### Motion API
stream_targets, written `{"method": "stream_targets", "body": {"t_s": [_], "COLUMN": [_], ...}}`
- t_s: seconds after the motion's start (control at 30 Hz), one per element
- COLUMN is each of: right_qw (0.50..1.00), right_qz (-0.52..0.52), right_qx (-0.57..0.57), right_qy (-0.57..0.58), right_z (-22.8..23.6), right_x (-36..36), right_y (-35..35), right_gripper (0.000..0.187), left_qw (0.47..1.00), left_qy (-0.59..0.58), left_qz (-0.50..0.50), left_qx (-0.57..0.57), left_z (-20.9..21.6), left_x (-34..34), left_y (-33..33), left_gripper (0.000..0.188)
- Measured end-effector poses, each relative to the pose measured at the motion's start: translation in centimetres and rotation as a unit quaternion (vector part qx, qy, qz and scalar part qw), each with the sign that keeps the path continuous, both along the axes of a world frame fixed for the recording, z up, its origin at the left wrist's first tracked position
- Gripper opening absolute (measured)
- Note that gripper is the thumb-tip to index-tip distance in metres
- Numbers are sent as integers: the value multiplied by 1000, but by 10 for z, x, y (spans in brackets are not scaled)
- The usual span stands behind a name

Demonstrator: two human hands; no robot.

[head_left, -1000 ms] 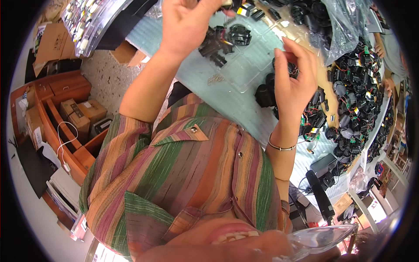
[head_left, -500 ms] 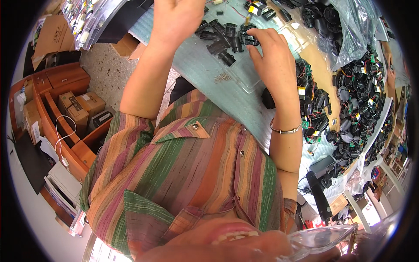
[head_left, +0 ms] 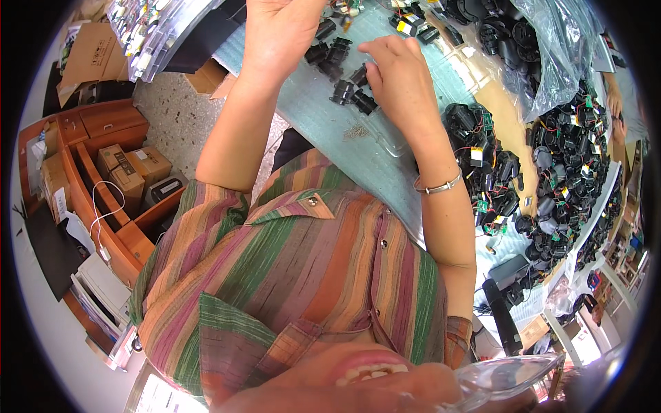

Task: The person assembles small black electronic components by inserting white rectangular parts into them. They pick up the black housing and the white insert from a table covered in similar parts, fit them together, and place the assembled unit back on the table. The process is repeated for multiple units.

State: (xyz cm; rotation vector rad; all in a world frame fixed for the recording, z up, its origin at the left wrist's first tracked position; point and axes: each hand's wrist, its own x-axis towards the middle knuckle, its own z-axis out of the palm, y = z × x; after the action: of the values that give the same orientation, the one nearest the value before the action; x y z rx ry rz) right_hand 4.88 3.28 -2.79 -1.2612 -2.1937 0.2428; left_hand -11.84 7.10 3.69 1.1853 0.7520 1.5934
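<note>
Speckled stone floor (head_left: 175, 110) and one orange-brown wooden cabinet (head_left: 110, 131), two brown cardboard boxes (head_left: 132, 172) in its open compartment, lie beyond the left end of one pale blue-green worktop (head_left: 306, 110). Over that worktop are two bare hands. One, the left hand (head_left: 286, 34), is near its left end; its fingers run out of view, so I cannot tell whether they are apart or clamped on anything. On the right hand (head_left: 399, 76), one silver bracelet (head_left: 441, 186) at the wrist, thumb and forefinger stand apart near a cluster of black, roughly cylindrical plastic parts (head_left: 342, 91). About seven of these show between the two hands, some overlapping; whether the right hand touches one is unclear. One small heap of thin brownish metal pieces (head_left: 356, 133) lies toward the near edge. Toward the right end sit two heaps of black housings with green circuit boards, one nearer (head_left: 482, 165), one larger (head_left: 554, 179), and one clear plastic bag (head_left: 561, 58).
</note>
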Motion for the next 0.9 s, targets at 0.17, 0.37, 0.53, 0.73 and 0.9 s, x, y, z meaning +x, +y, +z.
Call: {"method": "stream_targets", "body": {"t_s": [0.17,0.37,0.53,0.73,0.9], "right_qw": [997,994,933,724,763], "right_qz": [58,37,-61,-7,-51], "right_qx": [54,27,-114,-156,-104], "right_qy": [1,103,336,672,635], "right_z": [5,-3,39,59,53], "right_x": [-26,-23,20,50,46], "right_y": [7,9,-18,-34,-41], "right_gripper": [17,18,24,35,38], "left_qw": [997,1000,994,987,970], "left_qy": [13,26,49,50,-22], "left_qz": [-34,-2,-58,-150,-223], "left_qx": [72,12,-84,-34,-98], "left_z": [2,12,-5,-8,-10], "left_x": [-2,4,6,48,78], "left_y": [15,10,5,-7,-24], "left_gripper": [37,42,39,38,42]}}
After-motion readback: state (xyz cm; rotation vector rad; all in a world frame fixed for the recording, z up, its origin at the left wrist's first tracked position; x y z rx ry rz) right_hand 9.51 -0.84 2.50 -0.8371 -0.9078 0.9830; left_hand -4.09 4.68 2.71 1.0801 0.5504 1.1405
